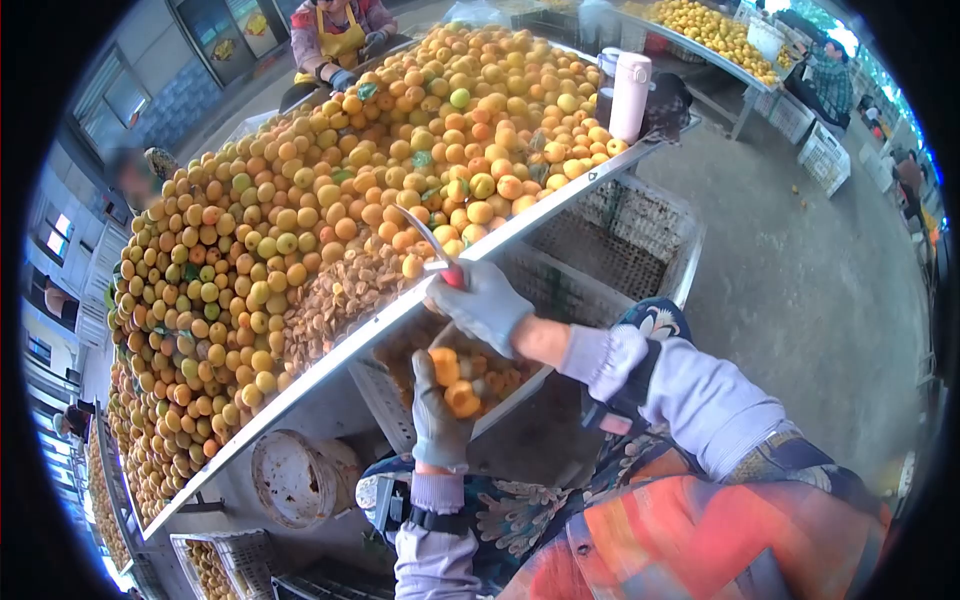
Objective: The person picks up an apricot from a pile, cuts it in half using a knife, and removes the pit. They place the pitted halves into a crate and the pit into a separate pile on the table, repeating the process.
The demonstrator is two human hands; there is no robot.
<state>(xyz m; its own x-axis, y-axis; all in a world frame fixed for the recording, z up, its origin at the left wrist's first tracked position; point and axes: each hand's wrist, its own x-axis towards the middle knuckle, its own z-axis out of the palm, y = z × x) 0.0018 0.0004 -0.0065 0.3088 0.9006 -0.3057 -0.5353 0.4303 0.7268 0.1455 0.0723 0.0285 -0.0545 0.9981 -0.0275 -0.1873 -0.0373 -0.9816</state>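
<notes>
My right hand (484, 306), in a pale grey glove, is closed around the red handle of a knife (452, 276). Its curved blade points up and left over the table edge. Lower down, my gloved left hand (438, 425) holds a split apricot, its orange halves (461, 399) showing cut side out beside the fingers. Both hands are in front of the table rim, above a white crate (515, 390) partly filled with apricot pieces. A heap of brown pits (335, 305) lies on the table near the edge, beside a large pile of whole apricots (300, 200).
A metal-edged table rim (330, 362) runs diagonally before me. A pink bottle (630, 97) stands at its right corner. Below are another plastic crate (640, 235), a stained white bucket (290, 480) and a crate of apricots (212, 570). A person (335, 40) sits across the table.
</notes>
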